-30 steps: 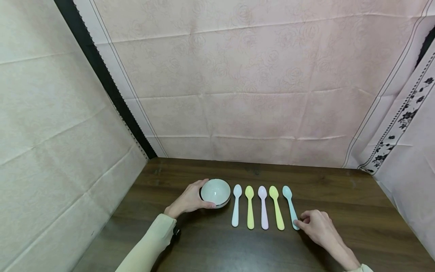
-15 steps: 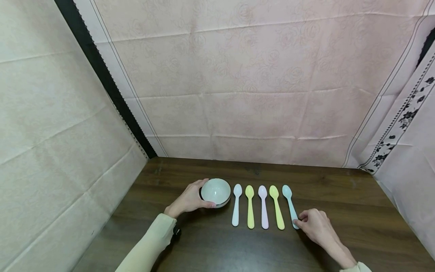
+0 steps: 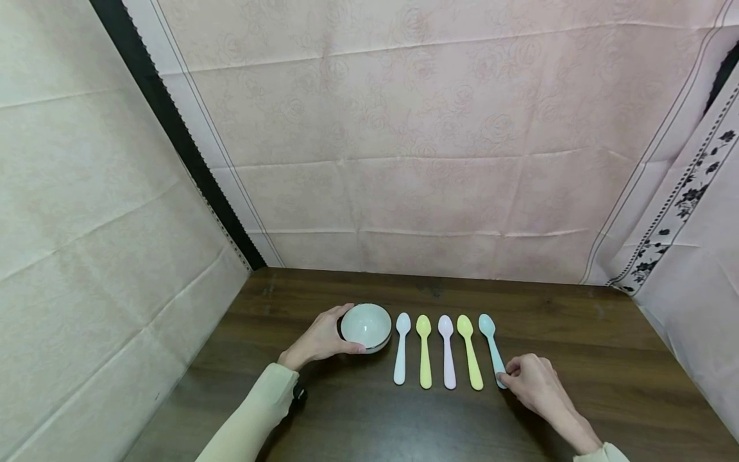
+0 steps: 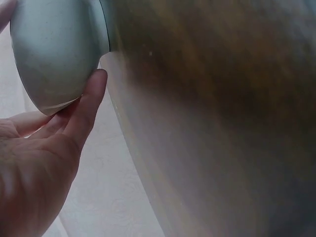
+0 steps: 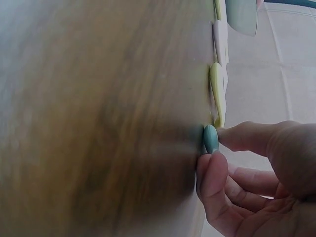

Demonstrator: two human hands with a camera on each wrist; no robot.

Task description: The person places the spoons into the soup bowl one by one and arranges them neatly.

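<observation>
Five spoons (image 3: 424,353) and one bowl (image 3: 366,325) line the wooden tabletop (image 3: 369,423) at the frame's lower centre: pale blue, yellow-green, lilac, yellow-green, then a slim sky-blue spoon (image 3: 493,350) at the row's right end, its handle slanting toward lower right. My left hand (image 3: 320,336), extended from lower left, grips the bowl's side; my right hand (image 3: 539,384), at lower right, pinches the sky-blue spoon's handle end between thumb and forefinger.

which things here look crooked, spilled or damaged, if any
Slightly askew: the right-end blue spoon, its handle pinched by the right hand, and the neighbouring yellow spoon both slant, handle ends toward the right, while the other three spoons lie nearly straight. No spill or damage shows.
</observation>
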